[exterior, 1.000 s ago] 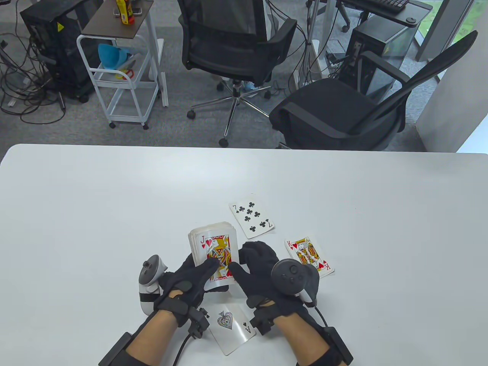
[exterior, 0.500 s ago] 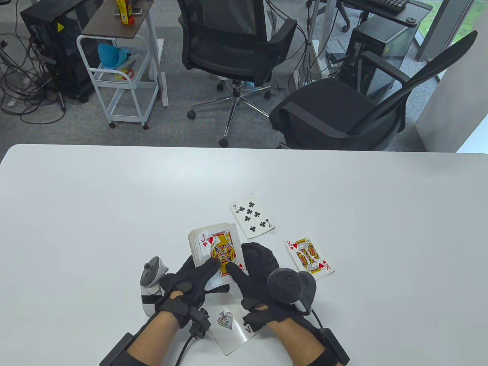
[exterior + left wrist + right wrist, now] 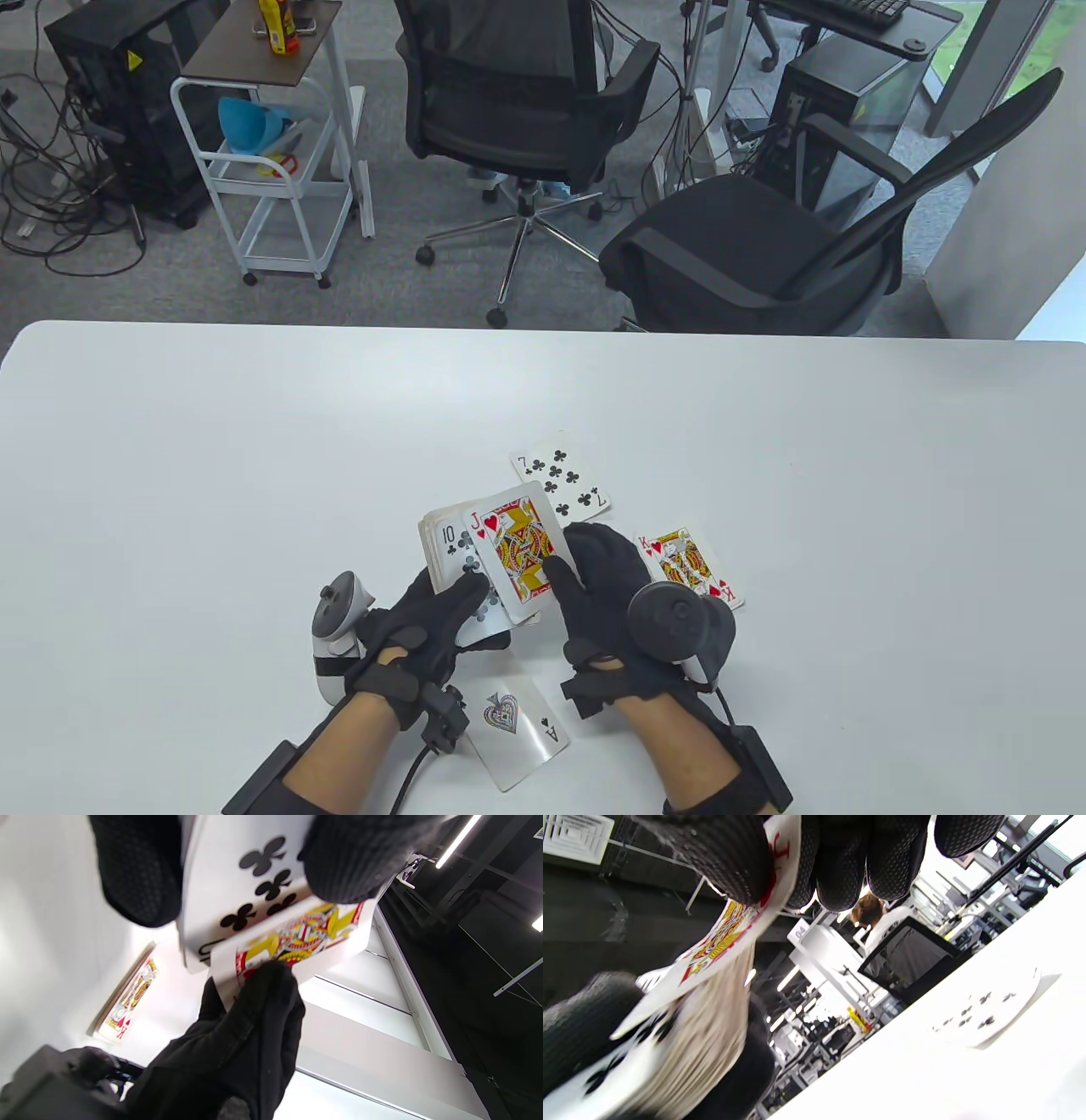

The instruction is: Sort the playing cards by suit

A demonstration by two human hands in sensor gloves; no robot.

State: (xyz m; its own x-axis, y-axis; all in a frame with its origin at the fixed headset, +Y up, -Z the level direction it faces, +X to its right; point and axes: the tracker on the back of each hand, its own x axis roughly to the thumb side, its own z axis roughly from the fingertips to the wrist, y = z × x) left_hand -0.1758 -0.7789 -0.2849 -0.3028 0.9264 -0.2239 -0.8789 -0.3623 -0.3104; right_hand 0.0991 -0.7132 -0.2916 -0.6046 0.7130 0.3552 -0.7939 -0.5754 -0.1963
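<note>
1. Jack of hearts (image 3: 519,548) sits half slid off the deck (image 3: 450,556); my right hand (image 3: 607,586) pinches its near edge, my left hand (image 3: 424,615) cups the deck, both just above the bench (image 3: 212,475).
2. I judge the card light, thin, slick and bendy; hold an edge, thumb on top.
3. King of hearts (image 3: 689,570) lies just right of my right hand; seven of clubs (image 3: 560,480) beyond; ace of spades (image 3: 517,730) between my wrists.
4. Bench is smooth and white; office chairs (image 3: 730,246) stand behind.
</note>
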